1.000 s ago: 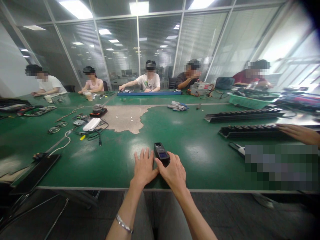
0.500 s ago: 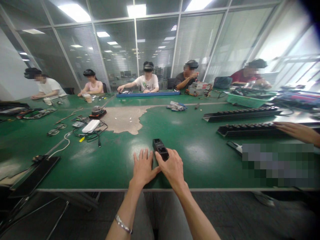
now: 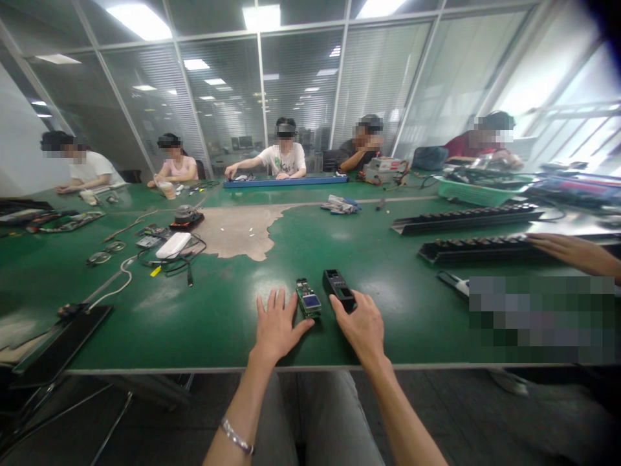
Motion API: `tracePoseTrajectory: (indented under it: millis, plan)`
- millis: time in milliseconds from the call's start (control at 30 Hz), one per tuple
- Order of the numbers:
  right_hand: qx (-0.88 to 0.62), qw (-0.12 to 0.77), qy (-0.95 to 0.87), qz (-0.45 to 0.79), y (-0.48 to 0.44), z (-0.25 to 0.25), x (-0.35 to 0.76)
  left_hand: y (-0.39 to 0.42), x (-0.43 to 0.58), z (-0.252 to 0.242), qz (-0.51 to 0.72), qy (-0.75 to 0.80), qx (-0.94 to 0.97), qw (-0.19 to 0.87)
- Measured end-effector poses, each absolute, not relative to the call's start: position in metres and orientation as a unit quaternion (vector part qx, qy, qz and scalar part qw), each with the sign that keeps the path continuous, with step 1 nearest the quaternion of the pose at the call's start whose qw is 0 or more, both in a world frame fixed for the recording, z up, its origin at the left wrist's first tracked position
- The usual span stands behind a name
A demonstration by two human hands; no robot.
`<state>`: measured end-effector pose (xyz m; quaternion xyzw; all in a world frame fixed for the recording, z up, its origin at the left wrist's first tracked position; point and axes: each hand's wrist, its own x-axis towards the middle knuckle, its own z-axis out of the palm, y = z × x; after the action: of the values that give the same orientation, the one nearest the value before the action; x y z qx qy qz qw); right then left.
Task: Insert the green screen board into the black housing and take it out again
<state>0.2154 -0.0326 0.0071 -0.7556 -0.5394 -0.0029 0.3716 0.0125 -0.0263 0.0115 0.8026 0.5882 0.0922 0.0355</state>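
Note:
A green circuit board [image 3: 309,299] with a small blue screen lies on the green table. Beside it my left hand [image 3: 276,330] rests flat with fingers spread, its thumb close to the board's lower end; whether it touches cannot be told. To the right of the board is a black plastic housing [image 3: 338,288] with cut-out openings, tilted slightly. My right hand [image 3: 359,323] grips the near end of this housing between thumb and fingers, the fingertips partly hidden behind it.
Two black slotted rails [image 3: 466,220] lie at the right, where another person's hand [image 3: 577,252] touches the nearer one. A white power bank [image 3: 173,246] with cables is at the left. Gloves [image 3: 340,204] and a green basket [image 3: 480,189] lie farther back. Several people sit opposite.
My right hand has moved right with the black housing, uncovering the circuit board beside my left hand. My left hand has stayed about where it was.

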Motion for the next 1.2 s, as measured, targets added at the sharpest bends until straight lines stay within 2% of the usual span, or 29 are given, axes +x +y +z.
tracePoseTrajectory:
  millis: [333,1200]
  plan:
    - [-0.763,0.343,-0.547,-0.006,-0.034,0.0,0.218,-0.026,0.013,0.012,0.099,0.586,0.804,0.032]
    - [-0.75,0.367,-0.549,-0.033,-0.038,-0.008,0.219,-0.028,0.011,0.008,0.113,0.584,0.803,0.02]
